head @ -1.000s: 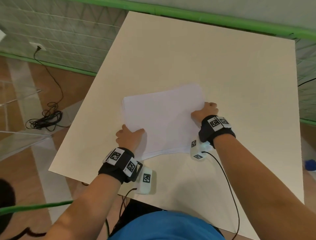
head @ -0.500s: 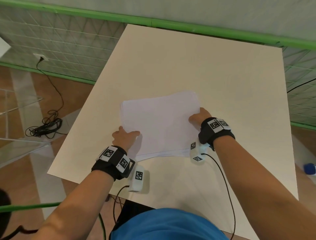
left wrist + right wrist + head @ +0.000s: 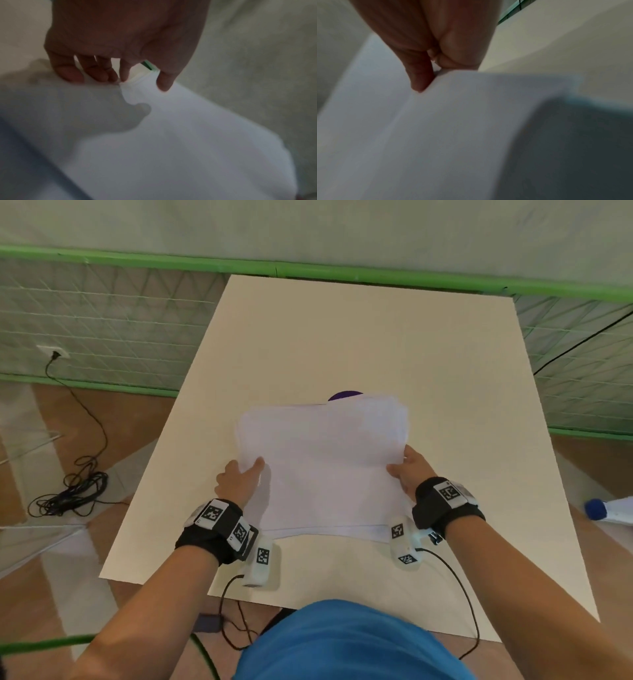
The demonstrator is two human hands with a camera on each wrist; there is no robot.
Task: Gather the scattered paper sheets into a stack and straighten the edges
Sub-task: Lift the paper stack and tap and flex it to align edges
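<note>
A loose stack of white paper sheets (image 3: 322, 467) is held up off the cream table (image 3: 376, 344), sagging in the middle with its edges uneven. My left hand (image 3: 239, 477) pinches the stack's left edge, thumb on top and fingers underneath. In the left wrist view the thumb (image 3: 165, 81) lies on the sheets (image 3: 188, 135). My right hand (image 3: 407, 470) grips the right edge, thumb on top. The right wrist view shows the thumb (image 3: 419, 75) pressing the paper (image 3: 436, 135).
A purple round thing (image 3: 344, 396) peeks out behind the far edge of the sheets. Green netting (image 3: 102, 320) fences the table's far side. Cables (image 3: 68, 491) lie coiled on the floor at left. A blue-and-white object (image 3: 606, 510) sits on the floor at right.
Both hands have lifted the stack off the table and turned it squarer to me; the purple thing behind it has come into view. The head view shifted too.
</note>
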